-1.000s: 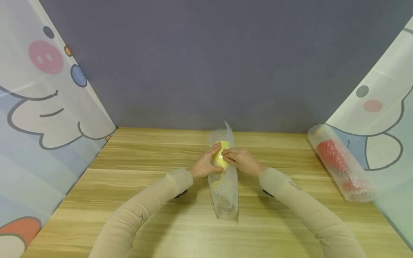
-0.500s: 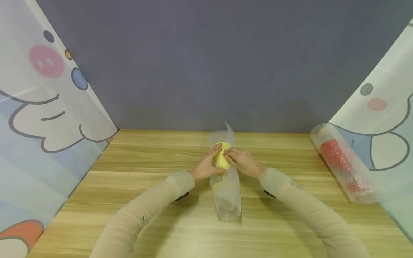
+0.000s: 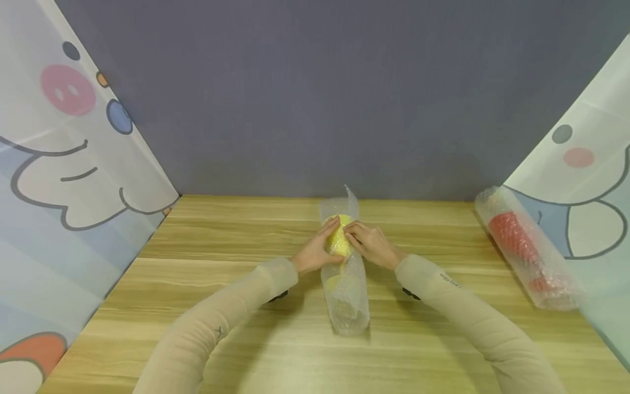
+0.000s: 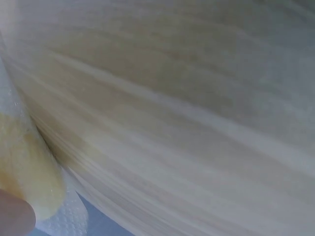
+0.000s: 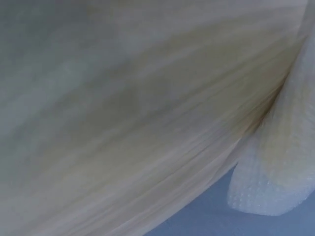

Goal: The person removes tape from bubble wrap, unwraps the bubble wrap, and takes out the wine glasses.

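Observation:
A yellow object [image 3: 337, 241] lies inside a roll of clear bubble wrap [image 3: 347, 306] on the wooden table. My left hand [image 3: 315, 250] grips the roll from its left side, thumb and fingers spread around the yellow part. From the right, my right hand [image 3: 372, 243] pinches the wrap at its upper right, fingers curled. In the left wrist view a fingertip [image 4: 15, 216] touches the yellow part [image 4: 37, 177]. Only the wrapped roll [image 5: 275, 172] shows in the right wrist view.
A second bubble-wrapped roll with a red object [image 3: 514, 238] inside lies at the table's right edge. A grey wall [image 3: 315, 98] rises behind the table [image 3: 221, 230]. Cartoon-printed sheets [image 3: 54, 137] stand at both sides.
The fingers of my right hand have shifted slightly to the right along the wrap. My left hand keeps its hold, and the roll's near end has moved slightly right.

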`<state>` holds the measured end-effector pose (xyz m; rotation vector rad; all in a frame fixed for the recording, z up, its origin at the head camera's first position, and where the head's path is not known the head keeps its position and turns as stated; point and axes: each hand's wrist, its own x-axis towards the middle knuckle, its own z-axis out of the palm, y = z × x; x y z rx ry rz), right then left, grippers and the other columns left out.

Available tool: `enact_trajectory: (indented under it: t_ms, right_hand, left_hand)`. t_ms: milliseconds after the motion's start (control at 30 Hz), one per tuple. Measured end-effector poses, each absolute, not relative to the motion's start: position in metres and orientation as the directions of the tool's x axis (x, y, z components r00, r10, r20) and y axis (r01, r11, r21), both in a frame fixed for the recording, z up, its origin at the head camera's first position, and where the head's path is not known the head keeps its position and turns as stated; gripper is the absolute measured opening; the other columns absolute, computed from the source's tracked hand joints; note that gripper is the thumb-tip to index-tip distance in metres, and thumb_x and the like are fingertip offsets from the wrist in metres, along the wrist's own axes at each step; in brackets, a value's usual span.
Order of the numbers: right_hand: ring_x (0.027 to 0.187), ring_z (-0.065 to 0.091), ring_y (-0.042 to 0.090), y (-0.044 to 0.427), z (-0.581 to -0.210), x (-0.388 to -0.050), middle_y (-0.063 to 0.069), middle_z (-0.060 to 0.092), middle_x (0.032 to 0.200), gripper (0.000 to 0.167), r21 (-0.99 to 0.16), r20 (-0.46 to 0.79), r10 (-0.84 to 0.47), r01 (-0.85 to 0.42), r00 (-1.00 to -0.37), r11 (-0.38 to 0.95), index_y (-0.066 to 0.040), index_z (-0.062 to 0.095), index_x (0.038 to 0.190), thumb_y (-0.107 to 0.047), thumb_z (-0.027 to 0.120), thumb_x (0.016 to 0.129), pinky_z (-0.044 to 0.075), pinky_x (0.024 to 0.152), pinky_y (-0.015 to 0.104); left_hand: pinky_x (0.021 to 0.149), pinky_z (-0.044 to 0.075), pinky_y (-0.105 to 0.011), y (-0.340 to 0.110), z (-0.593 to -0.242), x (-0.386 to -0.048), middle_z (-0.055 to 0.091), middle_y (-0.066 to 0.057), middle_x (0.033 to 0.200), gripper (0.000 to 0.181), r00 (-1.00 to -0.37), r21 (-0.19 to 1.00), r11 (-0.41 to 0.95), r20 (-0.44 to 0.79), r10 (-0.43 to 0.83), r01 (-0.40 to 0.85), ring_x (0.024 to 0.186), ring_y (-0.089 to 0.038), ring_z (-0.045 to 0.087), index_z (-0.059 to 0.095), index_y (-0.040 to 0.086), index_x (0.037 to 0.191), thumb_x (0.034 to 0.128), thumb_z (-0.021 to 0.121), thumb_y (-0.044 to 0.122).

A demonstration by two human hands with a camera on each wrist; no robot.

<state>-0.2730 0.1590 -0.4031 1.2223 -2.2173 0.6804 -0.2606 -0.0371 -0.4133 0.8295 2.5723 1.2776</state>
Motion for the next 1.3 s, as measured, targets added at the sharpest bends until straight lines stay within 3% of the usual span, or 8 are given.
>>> enact_trajectory:
  t_ms: [233, 433, 667, 900, 1300]
  right_hand:
    - [0.076, 0.063, 0.023, 0.174, -0.409, -0.272, 0.014, 0.063, 0.089, 0.008, -0.393, 0.641, -0.46, -0.778, -0.614, 0.491, 0.005, 0.059, 0.092, 0.006, 0.059, 0.084, 0.056, 0.065, 0.026]
    - [0.092, 0.062, 0.028, 0.178, -0.405, -0.266, 0.014, 0.063, 0.099, 0.008, -0.527, 0.552, -0.453, -0.714, -0.7, 0.461, 0.002, 0.061, 0.093, -0.001, 0.057, 0.087, 0.054, 0.082, 0.032]
    - [0.102, 0.06, 0.03, 0.18, -0.403, -0.265, 0.016, 0.062, 0.106, 0.011, -0.54, 0.517, -0.47, -0.699, -0.715, 0.469, 0.002, 0.063, 0.096, -0.002, 0.056, 0.088, 0.051, 0.089, 0.034]
    - [0.109, 0.056, 0.031, 0.19, -0.399, -0.264, 0.015, 0.06, 0.113, 0.015, -0.604, 0.436, -0.457, -0.628, -0.776, 0.491, 0.002, 0.063, 0.097, -0.009, 0.054, 0.091, 0.047, 0.095, 0.042]
    - [0.112, 0.053, 0.035, 0.216, -0.396, -0.256, 0.02, 0.055, 0.122, 0.018, -0.612, 0.294, -0.465, -0.538, -0.835, 0.58, 0.005, 0.061, 0.103, -0.006, 0.05, 0.093, 0.047, 0.093, 0.046]
  left_hand:
    - [0.116, 0.013, -0.038, -0.04, -0.422, -0.262, 0.0, 0.0, 0.155, 0.098, -0.835, 0.769, 0.487, 0.108, 0.539, 0.414, 0.142, -0.016, 0.0, 0.007, 0.01, 0.148, 0.0768, 0.074, 0.016]
    - [0.116, 0.012, -0.041, -0.039, -0.421, -0.265, 0.001, 0.002, 0.155, 0.102, -0.822, 0.754, 0.481, 0.134, 0.554, 0.447, 0.142, -0.015, 0.0, 0.007, 0.012, 0.148, 0.0742, 0.076, 0.027]
    - [0.116, 0.011, -0.042, -0.041, -0.418, -0.265, -0.001, 0.005, 0.155, 0.104, -0.827, 0.757, 0.493, 0.109, 0.552, 0.429, 0.142, -0.014, -0.001, 0.007, 0.015, 0.148, 0.0734, 0.076, 0.032]
    - [0.116, 0.009, -0.043, -0.042, -0.417, -0.266, -0.002, 0.008, 0.155, 0.103, -0.825, 0.779, 0.477, 0.089, 0.558, 0.408, 0.142, -0.013, -0.003, 0.007, 0.014, 0.148, 0.0735, 0.076, 0.033]
    - [0.116, 0.01, -0.04, -0.046, -0.416, -0.265, -0.003, 0.01, 0.154, 0.103, -0.825, 0.776, 0.484, 0.08, 0.559, 0.403, 0.141, -0.01, -0.004, 0.006, 0.015, 0.148, 0.0742, 0.075, 0.031]
